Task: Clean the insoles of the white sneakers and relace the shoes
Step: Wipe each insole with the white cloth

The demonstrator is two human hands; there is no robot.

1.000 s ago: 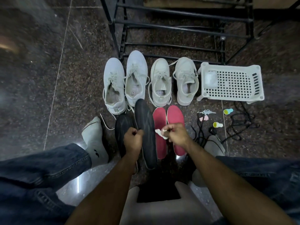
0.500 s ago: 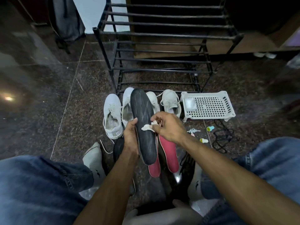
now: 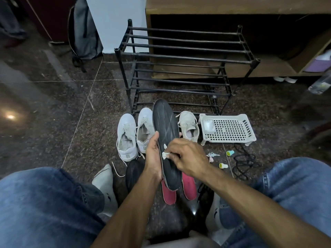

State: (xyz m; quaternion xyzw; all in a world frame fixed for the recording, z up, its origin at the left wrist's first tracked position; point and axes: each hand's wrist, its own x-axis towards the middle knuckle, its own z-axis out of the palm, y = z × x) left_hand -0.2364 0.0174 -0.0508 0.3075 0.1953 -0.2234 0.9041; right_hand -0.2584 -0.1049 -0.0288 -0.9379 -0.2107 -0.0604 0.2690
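My left hand (image 3: 153,154) grips the left edge of a black insole (image 3: 166,129), held up with its toe pointing away. My right hand (image 3: 186,158) pinches a small white wipe (image 3: 165,154) against the insole's middle. A second black insole (image 3: 134,171) lies on the floor below my left hand. Two pink insoles (image 3: 189,185) lie on the floor beneath the raised one. Three white sneakers show in a row behind: one (image 3: 126,136) at the left, one (image 3: 146,127) beside it, one (image 3: 189,127) right of the raised insole. A fourth sneaker is hidden.
A black metal shoe rack (image 3: 179,68) stands behind the sneakers. A white perforated plastic tray (image 3: 227,129) lies upside down at the right. Small caps (image 3: 230,153), keys and black laces (image 3: 245,161) lie on the dark stone floor. My jeans-clad knees (image 3: 44,203) flank the work area.
My left hand lifted the black insole off the floor and raised it. My right hand brought the white wipe onto its surface. The camera tilted upward, showing more of the rack.
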